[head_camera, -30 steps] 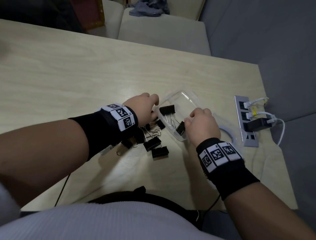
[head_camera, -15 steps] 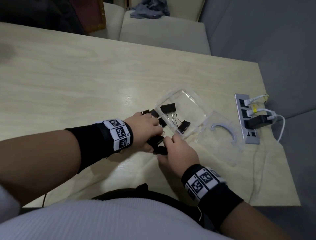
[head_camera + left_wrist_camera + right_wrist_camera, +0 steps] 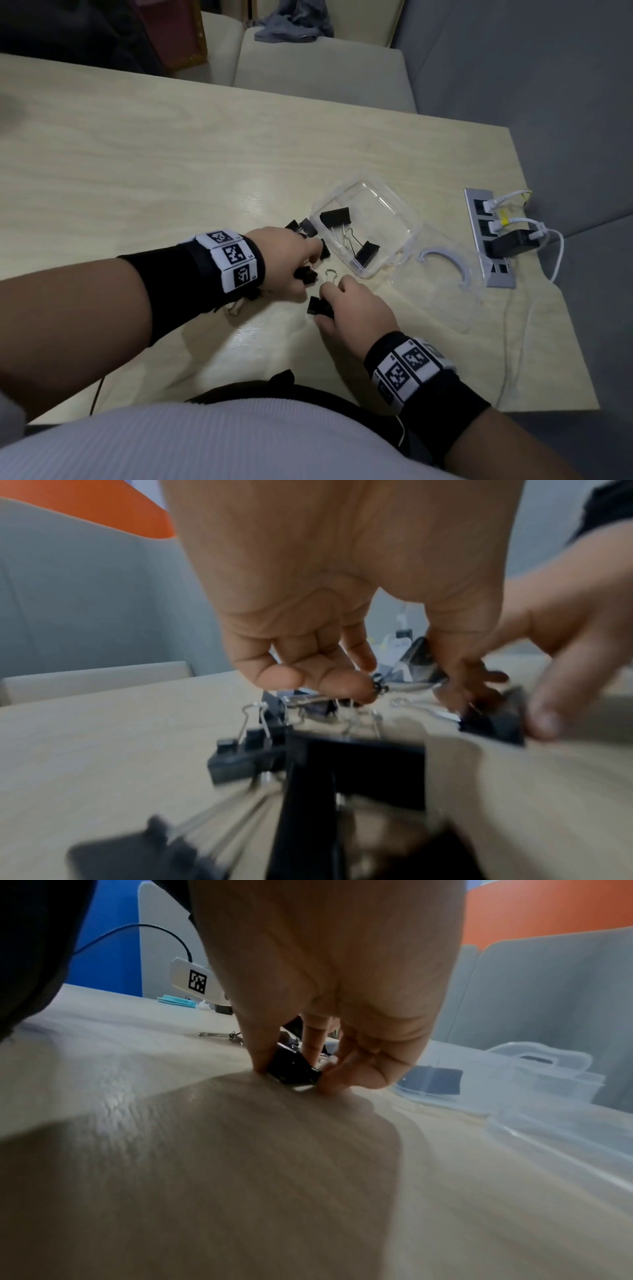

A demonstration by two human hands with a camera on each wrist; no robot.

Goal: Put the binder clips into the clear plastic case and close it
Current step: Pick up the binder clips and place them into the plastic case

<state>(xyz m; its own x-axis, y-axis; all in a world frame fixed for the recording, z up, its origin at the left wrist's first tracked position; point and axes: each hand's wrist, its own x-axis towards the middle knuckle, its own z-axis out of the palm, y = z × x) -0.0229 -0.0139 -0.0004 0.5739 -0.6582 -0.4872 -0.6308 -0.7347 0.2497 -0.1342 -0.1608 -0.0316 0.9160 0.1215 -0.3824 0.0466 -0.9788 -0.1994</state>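
1. The binder clips are in two places. Two lie inside the clear plastic case (image 3: 368, 226), and a small pile (image 3: 310, 236) sits on the tabletop (image 3: 154, 178) just beside the case, by the hands.
2. The right hand (image 3: 356, 310) pinches one black clip (image 3: 320, 306) between thumb and fingers, low on the tabletop. The clip is smooth and springy, so I think it could slip out and fall on the way to the case.
3. The left hand (image 3: 286, 262) has its fingers curled into the pile and holds a clip (image 3: 306, 274). The wire handles look tangled, so pulling one clip could drag others along or knock them away.
4. The case is light and open. A bump from a hand could push it away or tip it.
5. The lid (image 3: 442, 294) lies flat next to the case. If a clip handle sticks up over the rim, the lid may not shut.
6. The power strip (image 3: 488, 257) with its cables (image 3: 556, 253) is near the lid. A sliding case could hit it.
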